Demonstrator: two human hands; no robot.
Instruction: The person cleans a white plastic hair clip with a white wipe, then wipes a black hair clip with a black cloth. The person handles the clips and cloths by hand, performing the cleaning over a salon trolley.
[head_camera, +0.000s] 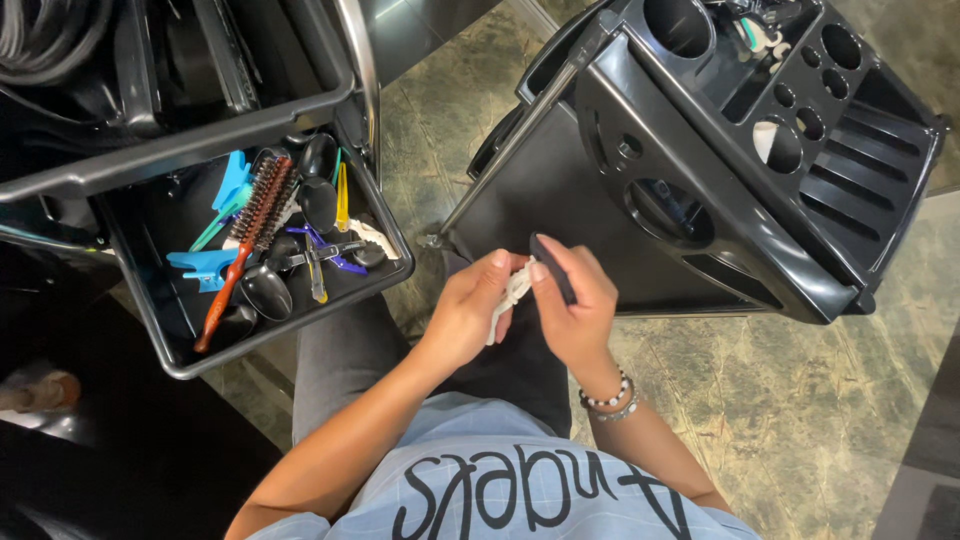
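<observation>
Open black drawer (150, 330) crowded with round brush (250, 235), blue clips (205, 265), yellow clip (342, 197); black trolley (720, 150) tilted on greenish stone floor (800, 400).

A tall black plastic salon trolley (740, 160) with round holes and slots in its top blocks the way to the right of and beyond the two hands, the left hand (468, 308) and right hand (575, 300) meeting just beside its lower side wall. Left of the trolley, a strip of green marbled stone floor (440, 120) lies open. Farther left, a pulled-out black plastic drawer (175, 355) crowded with brushes and coloured clips bars passage.
</observation>
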